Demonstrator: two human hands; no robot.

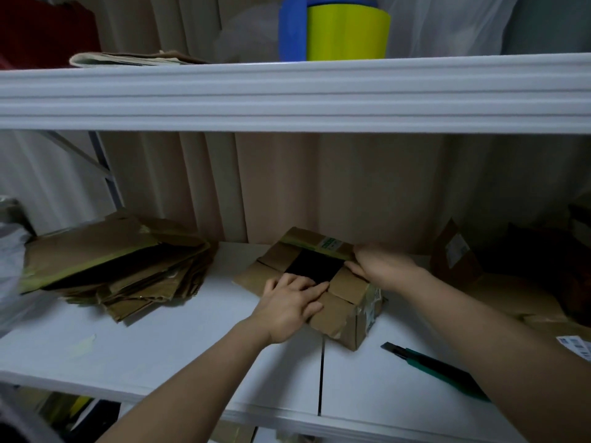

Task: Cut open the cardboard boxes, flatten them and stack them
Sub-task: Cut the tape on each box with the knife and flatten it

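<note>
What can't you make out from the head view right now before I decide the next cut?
- Inside of the cardboard box: the opening between the flaps is black, too dark to read.
- Left hand fingertips: hidden in that opening.
- Right hand fingers: hidden behind the box's far corner, so its grip is unclear.
- Box labels: too small and blurred.
- Box cutter: its rear end is covered by the right forearm.
- Flattened stack: count unreadable.

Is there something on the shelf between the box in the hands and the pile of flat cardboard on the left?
Nothing visible stands between them. The cardboard box, under the left hand and right hand, is separated from the stack of flattened boxes only by bare white shelf. The utility knife lies on the other side.
</note>
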